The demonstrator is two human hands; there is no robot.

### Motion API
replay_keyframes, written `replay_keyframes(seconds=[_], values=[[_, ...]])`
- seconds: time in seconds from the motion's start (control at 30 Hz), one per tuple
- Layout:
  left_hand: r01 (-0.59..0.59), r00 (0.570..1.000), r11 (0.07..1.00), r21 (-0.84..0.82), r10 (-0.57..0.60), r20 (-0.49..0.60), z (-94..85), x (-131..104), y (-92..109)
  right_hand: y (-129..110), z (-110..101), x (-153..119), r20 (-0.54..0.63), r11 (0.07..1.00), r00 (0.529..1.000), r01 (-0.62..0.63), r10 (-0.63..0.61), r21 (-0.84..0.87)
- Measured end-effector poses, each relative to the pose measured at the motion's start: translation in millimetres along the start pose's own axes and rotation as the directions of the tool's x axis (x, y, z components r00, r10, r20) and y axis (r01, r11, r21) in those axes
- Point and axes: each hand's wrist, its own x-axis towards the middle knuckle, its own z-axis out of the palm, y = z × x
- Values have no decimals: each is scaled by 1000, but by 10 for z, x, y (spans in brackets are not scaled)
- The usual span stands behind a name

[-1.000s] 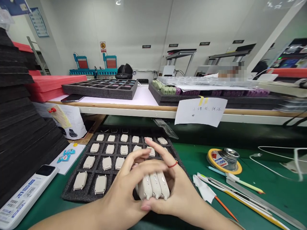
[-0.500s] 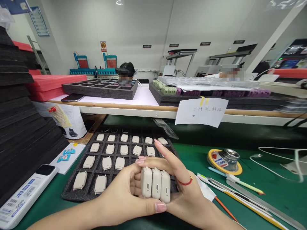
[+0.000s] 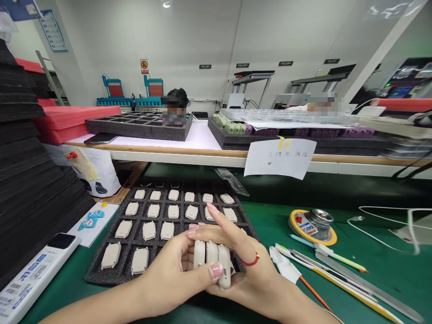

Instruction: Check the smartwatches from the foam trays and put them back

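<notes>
Three beige watch cases (image 3: 211,253) stand side by side between my two hands, with their side edges facing me. My left hand (image 3: 178,272) is closed round them from the left, its thumb lying across their near faces. From the right, my right hand (image 3: 248,265) cups the same cases, its index finger stretched out over the tray. Beneath and beyond the hands lies a black foam tray (image 3: 126,278), where similar watch cases (image 3: 140,260) rest in separate compartments. Part of the tray's near right side is hidden by my hands.
On the right lie a yellow-rimmed round container (image 3: 312,227) with a metal top, a steel ruler (image 3: 388,285), pens and a white cable (image 3: 388,243). Stacked black foam (image 3: 30,189) rises at left beside a white box (image 3: 37,279). A shelf edge (image 3: 182,157) crosses ahead.
My left thumb has moved up across the front of the watch cases. Both hands have shifted slightly left, and the cases show less of their side faces. The whole view has moved a little.
</notes>
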Motion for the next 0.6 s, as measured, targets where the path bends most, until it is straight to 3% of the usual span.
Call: replay_keyframes(seconds=[0.13, 0.4, 0.5, 0.6], values=[[-41, 999, 998, 54, 42, -13, -9, 13, -19, 19, 6, -16, 2, 999, 1000, 27, -27, -39], [16, 998, 987, 157, -6, -63, -1, 7, 4, 26, 1, -5, 72, 983, 987, 154, -147, -104], [-36, 995, 975, 221, 56, -85, 18, 2, 34, -3, -10, 0, 75, 963, 974, 223, -214, -151], [-113, 982, 939, 326, 155, -107, 10, 1, 26, -51, -60, -23, 28, 978, 983, 184, -182, -101]])
